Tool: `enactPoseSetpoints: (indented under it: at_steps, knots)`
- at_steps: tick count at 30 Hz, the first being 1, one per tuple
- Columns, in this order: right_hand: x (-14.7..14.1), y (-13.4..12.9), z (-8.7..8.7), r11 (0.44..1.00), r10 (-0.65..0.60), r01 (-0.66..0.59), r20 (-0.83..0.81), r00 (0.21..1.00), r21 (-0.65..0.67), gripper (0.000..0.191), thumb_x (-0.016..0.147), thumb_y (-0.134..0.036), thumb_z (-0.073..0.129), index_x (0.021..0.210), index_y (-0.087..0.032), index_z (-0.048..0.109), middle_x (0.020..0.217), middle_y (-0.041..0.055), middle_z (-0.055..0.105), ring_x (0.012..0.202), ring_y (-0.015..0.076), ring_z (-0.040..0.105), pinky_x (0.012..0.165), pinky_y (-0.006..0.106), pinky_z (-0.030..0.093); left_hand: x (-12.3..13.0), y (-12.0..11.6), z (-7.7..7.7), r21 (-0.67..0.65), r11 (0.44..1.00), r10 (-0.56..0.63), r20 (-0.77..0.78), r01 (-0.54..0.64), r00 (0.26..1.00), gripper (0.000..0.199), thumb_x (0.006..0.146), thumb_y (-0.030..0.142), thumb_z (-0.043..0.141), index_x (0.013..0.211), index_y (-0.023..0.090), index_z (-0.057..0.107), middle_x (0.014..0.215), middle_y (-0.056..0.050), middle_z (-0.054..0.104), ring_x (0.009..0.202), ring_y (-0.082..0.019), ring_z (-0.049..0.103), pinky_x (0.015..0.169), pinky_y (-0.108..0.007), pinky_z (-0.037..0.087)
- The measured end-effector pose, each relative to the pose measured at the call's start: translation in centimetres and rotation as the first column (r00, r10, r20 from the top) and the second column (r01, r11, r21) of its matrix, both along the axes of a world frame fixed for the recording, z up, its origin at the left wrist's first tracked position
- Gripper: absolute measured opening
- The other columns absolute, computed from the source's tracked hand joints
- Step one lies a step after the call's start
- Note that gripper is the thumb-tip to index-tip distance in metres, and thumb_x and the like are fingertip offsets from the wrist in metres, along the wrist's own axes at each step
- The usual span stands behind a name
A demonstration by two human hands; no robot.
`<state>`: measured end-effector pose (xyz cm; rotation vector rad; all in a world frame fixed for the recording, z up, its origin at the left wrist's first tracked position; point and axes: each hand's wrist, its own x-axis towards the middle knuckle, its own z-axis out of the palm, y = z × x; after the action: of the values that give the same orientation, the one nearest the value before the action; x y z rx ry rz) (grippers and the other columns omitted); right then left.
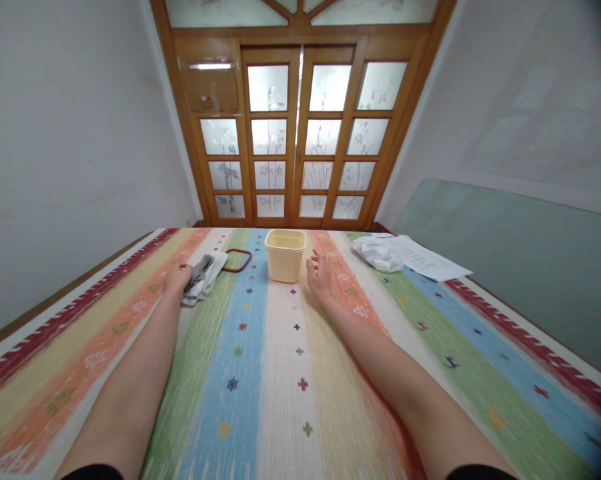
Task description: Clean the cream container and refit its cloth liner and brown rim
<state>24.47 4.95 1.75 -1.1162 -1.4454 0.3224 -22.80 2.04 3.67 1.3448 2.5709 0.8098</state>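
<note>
A cream, open-topped bin (285, 260) stands upright near the middle of the far edge of the tabletop (280, 373), its rounded-square rim wider than its base, while a crumpled grey-and-white bundle (205, 279) slants toward the far left corner, apart from it

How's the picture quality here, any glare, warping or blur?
Head view: the upper frosted door panes look nearly white, and a bright streak crosses the brown panel at upper left; head view: the striped tablecloth fans out towards the camera, and the top right corner darkens; head view: the grey-and-white bundle in the left hand is too soft to identify.
</note>
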Motion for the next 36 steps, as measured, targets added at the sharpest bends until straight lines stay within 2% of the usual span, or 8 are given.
enactPoseSetpoints:
  at_steps: [3, 6, 12, 16, 20, 25, 30, 36]
  knots:
    - [-0.1, -0.5, 0.1, 0.988, 0.01, -0.006, 0.024, 1.0, -0.154, 0.034, 0.098, -0.042, 0.042, 0.096, -0.019, 0.067, 0.096, 0.0091, 0.07, 0.088, 0.0221, 0.062, 0.078, 0.034, 0.048, -0.3, 0.0, -0.7, -0.044, 0.999, 0.003, -0.008, -0.003, 1.0, 0.055, 0.091, 0.046, 0.059, 0.135, 0.013, 0.062, 0.131, -0.023, 0.069, 0.12, -0.042, 0.064, 0.097, -0.05, 0.049]
    - [-0.1, -0.8, 0.1, 0.965, 0.011, 0.01, 0.076, 0.997, -0.263, 0.03, 0.092, -0.034, 0.043, 0.07, -0.022, 0.057, 0.07, 0.003, 0.063, 0.069, 0.0192, 0.056, 0.068, 0.031, 0.038, 0.1, 0.3, -1.1, -0.042, 0.998, -0.038, -0.031, 0.037, 0.999, 0.057, 0.084, 0.042, 0.07, 0.133, 0.014, 0.062, 0.135, -0.022, 0.067, 0.124, -0.042, 0.062, 0.101, -0.05, 0.047]
    - [-0.2, -0.9, 0.1, 0.965, 0.001, 0.021, 0.081, 0.997, -0.263, 0.027, 0.09, -0.033, 0.043, 0.067, -0.022, 0.054, 0.067, 0.0011, 0.061, 0.066, 0.0178, 0.051, 0.064, 0.029, 0.031, 0.9, 0.0, -0.4, 0.048, 0.999, -0.022, -0.046, 0.024, 0.999, 0.04, 0.081, 0.031, 0.07, 0.118, 0.016, 0.069, 0.115, -0.019, 0.073, 0.112, -0.039, 0.066, 0.094, -0.048, 0.051]
    - [0.0, -1.2, 0.7, 0.988, -0.056, 0.072, 0.117, 0.992, -0.135, 0.03, 0.095, -0.033, 0.042, 0.068, -0.023, 0.05, 0.067, 0.0001, 0.056, 0.064, 0.0171, 0.047, 0.062, 0.03, 0.029, 2.7, -0.2, 2.7, 0.259, 0.966, 0.017, -0.101, 0.009, 0.995, 0.046, 0.084, 0.017, 0.059, 0.13, 0.019, 0.062, 0.128, -0.015, 0.066, 0.123, -0.032, 0.06, 0.102, -0.044, 0.049]
    - [-0.8, -3.0, 1.7, 0.986, 0.038, -0.093, 0.35, 0.936, 0.141, 0.03, 0.098, -0.033, 0.048, 0.07, -0.023, 0.051, 0.07, 0.0022, 0.055, 0.068, 0.0181, 0.047, 0.067, 0.032, 0.034, 7.0, -0.7, 7.5, 0.654, 0.724, -0.144, -0.169, 0.221, 0.975, 0.054, 0.08, 0.013, 0.065, 0.133, 0.019, 0.061, 0.124, -0.013, 0.063, 0.117, -0.028, 0.06, 0.106, -0.044, 0.049]
    - [-4.3, -6.1, 1.7, 0.893, 0.352, -0.426, 0.365, 0.862, 0.147, 0.02, 0.096, -0.038, 0.06, 0.108, -0.023, 0.065, 0.096, 0.0075, 0.065, 0.087, 0.0222, 0.06, 0.08, 0.036, 0.048, 13.6, -3.1, 11.6, 0.66, 0.525, -0.587, -0.178, 0.538, 0.79, 0.071, 0.082, 0.018, 0.069, 0.151, 0.024, 0.049, 0.121, -0.01, 0.065, 0.1, -0.023, 0.064, 0.095, -0.041, 0.054]
    - [-5.7, -6.2, 2.0, 0.872, 0.489, -0.485, -0.052, 0.871, 0.07, 0.072, 0.088, -0.052, 0.072, 0.149, -0.026, 0.043, 0.139, 0.0134, 0.056, 0.119, 0.0273, 0.059, 0.094, 0.041, 0.051, 18.2, -5.4, 11.9, 0.55, 0.433, -0.855, 0.0, 0.715, 0.518, 0.068, 0.085, 0.025, 0.069, 0.151, 0.025, 0.051, 0.114, -0.006, 0.067, 0.087, -0.019, 0.067, 0.08, -0.033, 0.055]
    - [-4.4, -5.8, 4.0, 0.7, 0.636, -0.697, -0.308, 0.708, -0.156, 0.056, 0.086, -0.064, 0.067, 0.123, -0.022, 0.066, 0.114, 0.0067, 0.069, 0.102, 0.0244, 0.063, 0.085, 0.034, 0.049, 21.0, -5.5, 9.8, 0.51, 0.375, -0.915, 0.073, 0.774, 0.396, 0.047, 0.092, 0.028, 0.061, 0.139, 0.023, 0.062, 0.112, -0.006, 0.072, 0.1, -0.022, 0.069, 0.094, -0.037, 0.054]
